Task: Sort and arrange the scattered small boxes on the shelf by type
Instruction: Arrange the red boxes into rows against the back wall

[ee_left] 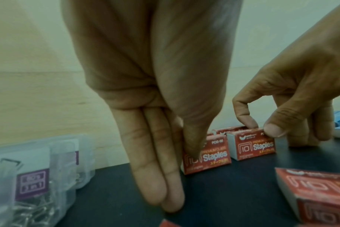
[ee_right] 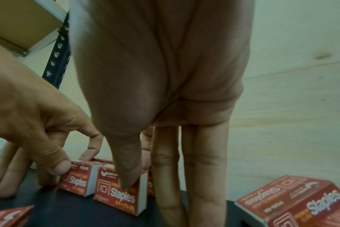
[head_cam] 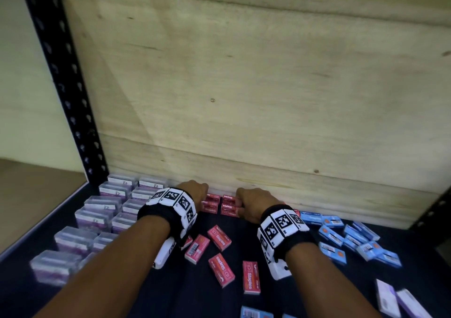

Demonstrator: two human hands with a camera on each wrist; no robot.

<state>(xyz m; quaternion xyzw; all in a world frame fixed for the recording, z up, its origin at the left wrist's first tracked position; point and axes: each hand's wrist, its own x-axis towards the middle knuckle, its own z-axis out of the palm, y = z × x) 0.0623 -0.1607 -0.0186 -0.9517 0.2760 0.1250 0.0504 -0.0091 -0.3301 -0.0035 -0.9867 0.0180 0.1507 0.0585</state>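
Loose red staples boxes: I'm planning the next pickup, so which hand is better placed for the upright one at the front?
Likely the right hand: the upright red box stands just inside the right forearm, further from the left hand.

Two hands [head_cam: 195, 191], two purple boxes [head_cam: 388, 298]

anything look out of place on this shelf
Yes. A few red staples boxes lie loose at odd angles on the dark shelf, behind the neat red group at the wall. The blue boxes sit jumbled at right, and two purple-and-white boxes lie far from the clear cases at left.
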